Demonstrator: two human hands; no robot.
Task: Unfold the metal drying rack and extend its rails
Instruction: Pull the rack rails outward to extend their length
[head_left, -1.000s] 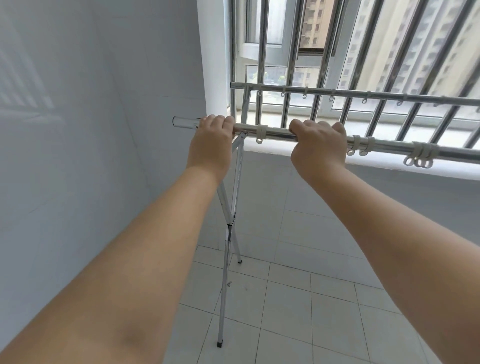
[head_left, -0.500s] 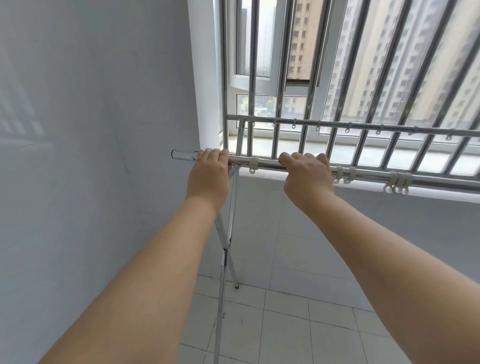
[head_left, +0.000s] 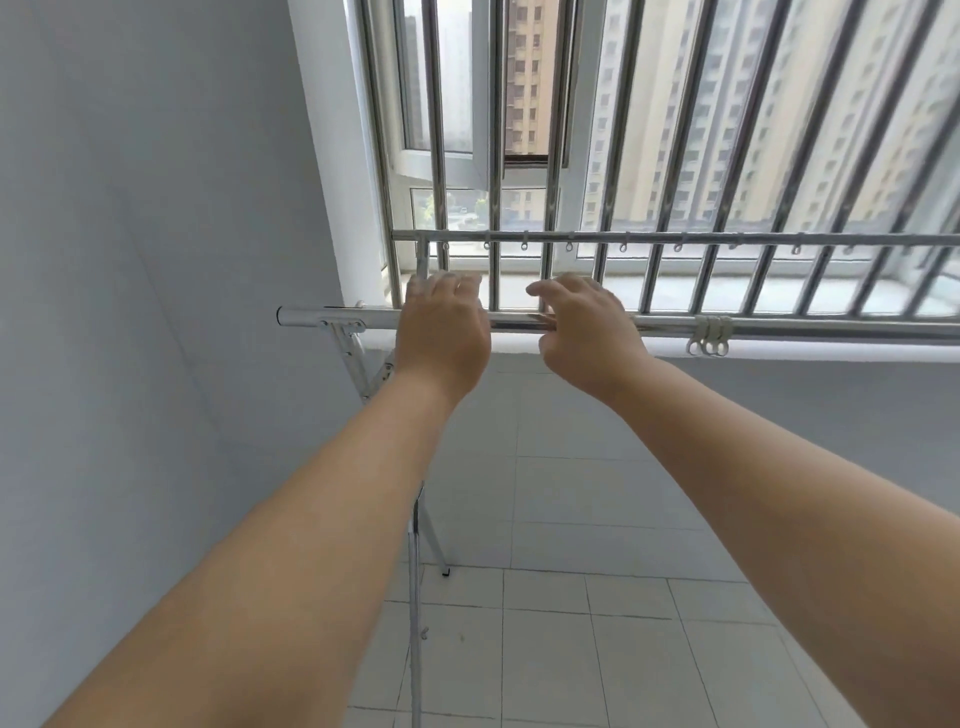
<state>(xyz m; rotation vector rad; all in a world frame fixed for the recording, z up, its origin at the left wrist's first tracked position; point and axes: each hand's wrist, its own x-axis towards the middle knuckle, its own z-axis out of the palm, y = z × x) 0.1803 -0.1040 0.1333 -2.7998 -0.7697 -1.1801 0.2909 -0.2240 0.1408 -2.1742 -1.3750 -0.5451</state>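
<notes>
The metal drying rack stands unfolded in front of the window. Its near rail (head_left: 519, 325) runs level from the left wall to the right edge, and its far rail (head_left: 727, 238) lies parallel behind it. My left hand (head_left: 444, 338) hovers over the near rail, right of the end bracket (head_left: 340, 326), with its fingers stretched forward and loose. My right hand (head_left: 587, 332) is beside it on the same rail, fingers lifted and spread, not wrapped around the tube. The crossed legs (head_left: 415, 597) drop to the floor, partly hidden by my left forearm.
A grey wall (head_left: 156, 312) sits close to the rail's left end. Barred window grilles (head_left: 649, 156) and a sill stand just behind the far rail. White clip rings (head_left: 709, 336) hang on the near rail to the right. The tiled floor (head_left: 597, 649) lies below.
Both hands have loosened from a full grip on the near rail to spread fingers. They now sit right of the end bracket, with more rail showing on the left. The view has tilted upward.
</notes>
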